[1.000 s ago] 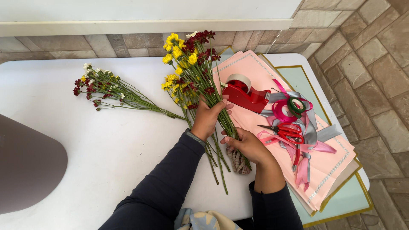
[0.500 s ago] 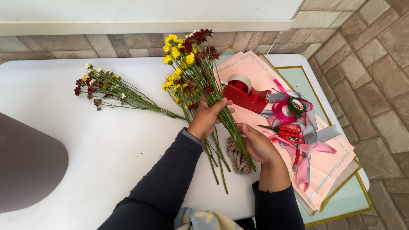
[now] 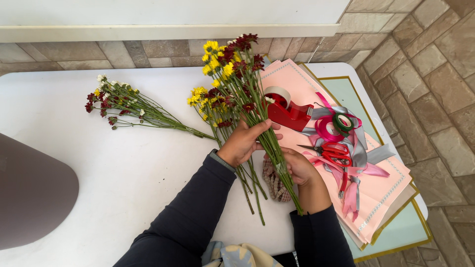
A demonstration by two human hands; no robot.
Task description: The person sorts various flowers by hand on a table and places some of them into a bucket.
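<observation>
My left hand (image 3: 246, 141) grips a bunch of yellow and dark red flowers (image 3: 231, 59) around the upper stems, lifted off the white table (image 3: 99, 168). My right hand (image 3: 296, 165) holds the same stems lower down, near their cut ends. More yellow and red flowers (image 3: 207, 101) lie on the table just left of my left hand, their stems running under my arms. A small checked cloth (image 3: 275, 184) lies beneath my right hand.
A second small bunch with white and red blooms (image 3: 121, 104) lies at the left. On the right sit pink paper sheets (image 3: 381, 198), a red tape dispenser (image 3: 288, 111), ribbon rolls (image 3: 335, 124), red scissors (image 3: 332, 152) and pink and grey ribbons (image 3: 360, 163). A dark rounded object (image 3: 29, 198) fills the lower left.
The held bunch has risen and tilted more upright, its flower heads now nearer the wall. My right hand has slid down the stems.
</observation>
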